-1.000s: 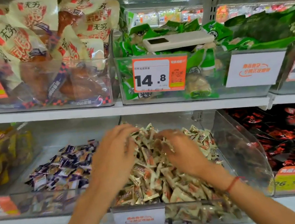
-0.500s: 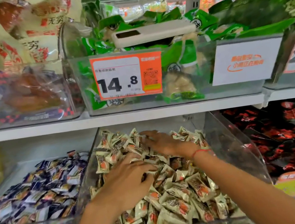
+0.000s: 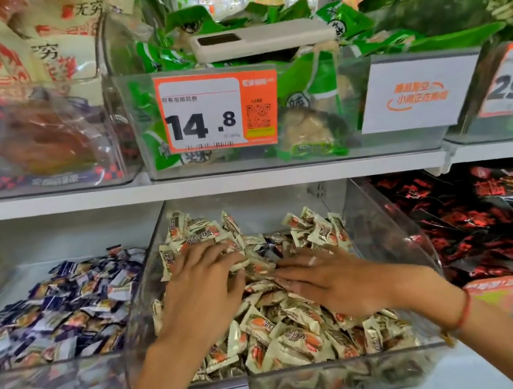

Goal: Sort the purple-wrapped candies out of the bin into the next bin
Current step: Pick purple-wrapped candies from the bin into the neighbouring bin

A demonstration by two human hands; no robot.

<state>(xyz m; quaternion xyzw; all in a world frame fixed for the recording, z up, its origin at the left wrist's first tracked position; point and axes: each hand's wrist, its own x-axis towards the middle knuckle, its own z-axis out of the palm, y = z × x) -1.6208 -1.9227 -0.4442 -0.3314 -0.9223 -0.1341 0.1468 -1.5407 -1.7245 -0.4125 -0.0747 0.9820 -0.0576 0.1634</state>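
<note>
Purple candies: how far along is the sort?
Done: a heap of purple candies already lies in the left bin. In hand: the left hand and right hand lie spread on the cream candies in the middle bin, holding nothing. Left: a purple wrapper shows beyond the fingertips; any buried deeper cannot be seen.

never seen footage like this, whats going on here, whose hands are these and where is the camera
The camera sits on a person's head, looking forward and down at shop shelves. No machine: the left hand and right hand are that person's own. Both lie spread on a heap of cream-wrapped candies in a clear middle bin. A few purple wrappers peek out just above the hands. The bin to the left holds purple-wrapped candies. Neither hand plainly holds anything. A white phone-like device rests on green packets on the shelf above.
</note>
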